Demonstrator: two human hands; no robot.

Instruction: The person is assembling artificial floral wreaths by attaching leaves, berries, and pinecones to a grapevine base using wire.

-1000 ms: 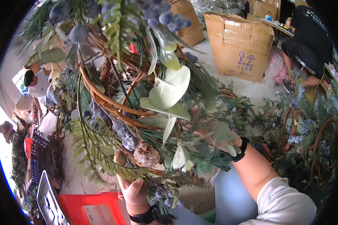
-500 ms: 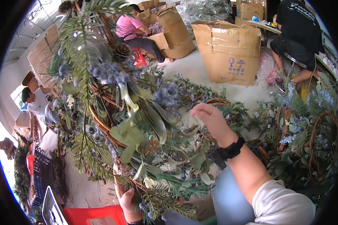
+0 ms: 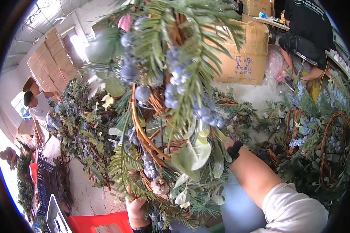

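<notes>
A twig wreath (image 3: 143,130) with pine sprigs, blue berries, pale green leaves and small white flowers fills the middle, upright in front of me. My left hand (image 3: 137,209) grips its lower edge, thumb showing and the other fingers behind the greenery. At the wreath's right side my right hand (image 3: 228,143) disappears among the leaves; only a sliver shows above the black wristband (image 3: 235,150). Its fingers are hidden. One large round leaf (image 3: 192,155) hangs in front of the twigs.
More wreaths (image 3: 322,132) lie to the right, and decorated greenery (image 3: 85,132) stands left. A red plastic stool (image 3: 101,222) is below. Beyond are a cardboard carton (image 3: 241,58), a seated person in black (image 3: 309,35) and a person in white (image 3: 41,106).
The wreath has swung to the right and looks larger, now covering the pink-clad person. My right hand, earlier in plain sight beside it, is behind its leaves. My left hand keeps its grip.
</notes>
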